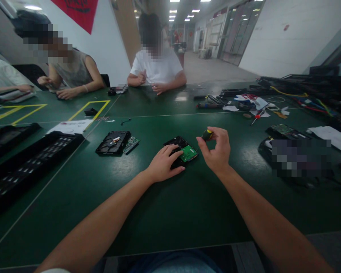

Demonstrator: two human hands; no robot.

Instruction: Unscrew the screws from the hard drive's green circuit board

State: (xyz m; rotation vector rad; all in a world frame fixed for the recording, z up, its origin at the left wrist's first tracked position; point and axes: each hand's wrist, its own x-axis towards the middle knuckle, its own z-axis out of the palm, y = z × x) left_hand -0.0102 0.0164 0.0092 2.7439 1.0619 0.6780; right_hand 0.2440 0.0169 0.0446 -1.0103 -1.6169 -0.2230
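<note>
A black hard drive with a green circuit board (pixel 189 153) lies on the table in front of me. My left hand (pixel 165 163) holds it down, fingers over its top and thumb along its near edge. Just right of the drive, my right hand (pixel 217 149) is raised, with thumb and fingers closed round a screwdriver (pixel 207 135) that has a dark and yellow handle. The screwdriver's shaft is hard to make out. Left of the drive sit a second black drive (pixel 113 143) and a loose green circuit board (pixel 131 145) beside it.
Long black trays (pixel 31 167) lie at the left on the green table (pixel 170 223). Cables (pixel 216 100), papers and a red screwdriver (pixel 256 118) are at the back right. Dark equipment (pixel 287 132) stands at the right. Several people sit across the table.
</note>
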